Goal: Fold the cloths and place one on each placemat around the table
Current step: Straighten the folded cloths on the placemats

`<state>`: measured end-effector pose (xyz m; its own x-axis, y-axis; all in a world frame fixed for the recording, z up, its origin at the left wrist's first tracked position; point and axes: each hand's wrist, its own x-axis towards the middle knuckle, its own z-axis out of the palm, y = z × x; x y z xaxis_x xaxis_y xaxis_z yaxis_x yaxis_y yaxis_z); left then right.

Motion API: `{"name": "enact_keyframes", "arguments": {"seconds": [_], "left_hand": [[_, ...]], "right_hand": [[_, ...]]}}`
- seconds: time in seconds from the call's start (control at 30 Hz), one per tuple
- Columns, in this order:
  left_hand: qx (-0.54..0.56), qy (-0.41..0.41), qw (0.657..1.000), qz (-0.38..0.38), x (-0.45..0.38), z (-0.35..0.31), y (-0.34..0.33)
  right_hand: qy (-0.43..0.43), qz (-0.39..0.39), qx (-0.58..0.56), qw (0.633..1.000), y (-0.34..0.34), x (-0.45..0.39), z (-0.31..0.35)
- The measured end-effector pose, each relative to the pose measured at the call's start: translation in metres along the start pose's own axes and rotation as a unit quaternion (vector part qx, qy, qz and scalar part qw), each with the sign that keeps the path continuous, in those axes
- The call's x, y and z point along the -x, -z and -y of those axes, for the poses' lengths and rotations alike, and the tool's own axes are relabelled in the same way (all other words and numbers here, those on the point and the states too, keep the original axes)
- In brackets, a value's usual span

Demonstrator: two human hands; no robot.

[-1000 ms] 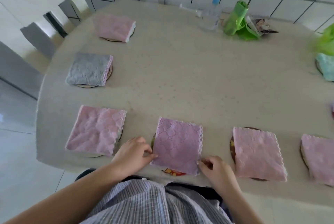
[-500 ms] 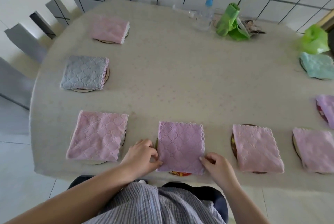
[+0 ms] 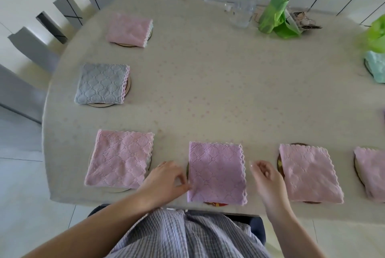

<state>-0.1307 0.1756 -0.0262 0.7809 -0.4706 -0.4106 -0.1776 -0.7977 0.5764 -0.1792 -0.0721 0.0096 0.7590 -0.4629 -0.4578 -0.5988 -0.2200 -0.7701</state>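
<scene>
A folded lilac cloth (image 3: 216,172) lies on a round placemat (image 3: 215,204) at the table's near edge. My left hand (image 3: 166,180) touches the cloth's left edge with its fingertips. My right hand (image 3: 267,178) hovers just off the cloth's right edge, fingers loosely curled and holding nothing. Folded pink cloths lie on mats to the left (image 3: 120,158) and right (image 3: 308,172), with another (image 3: 371,172) at the far right edge. A grey cloth (image 3: 102,83) and a pink cloth (image 3: 129,29) sit on mats along the left side. A teal cloth (image 3: 377,68) lies at the right.
At the back of the table (image 3: 218,82) stand a clear spray bottle (image 3: 244,7), a roll of green bags (image 3: 274,12) and a small packet (image 3: 304,20). A green bag (image 3: 377,36) sits at the right edge. Chairs (image 3: 31,49) stand on the left.
My right hand has let go of the lilac cloth's near right corner and lifted away to the right. My left hand stays at its left edge. The view shifted slightly.
</scene>
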Motion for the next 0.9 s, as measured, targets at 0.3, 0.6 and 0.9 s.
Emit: {"name": "enact_keyframes", "arguments": {"seconds": [0.3,0.6,0.9], "left_hand": [[0.098,0.132,0.972,-0.166,0.034,0.060,0.077],[0.088,0.243,0.959,-0.115,0.084,0.180,0.094],[-0.001,0.121,0.992,-0.025,0.065,0.189,0.100]], "right_hand": [[0.080,0.272,0.021,0.959,-0.101,-0.015,0.070],[0.019,0.308,0.161,0.937,-0.181,0.031,0.044],[0.009,0.128,0.207,0.970,-0.219,0.066,0.039]]}}
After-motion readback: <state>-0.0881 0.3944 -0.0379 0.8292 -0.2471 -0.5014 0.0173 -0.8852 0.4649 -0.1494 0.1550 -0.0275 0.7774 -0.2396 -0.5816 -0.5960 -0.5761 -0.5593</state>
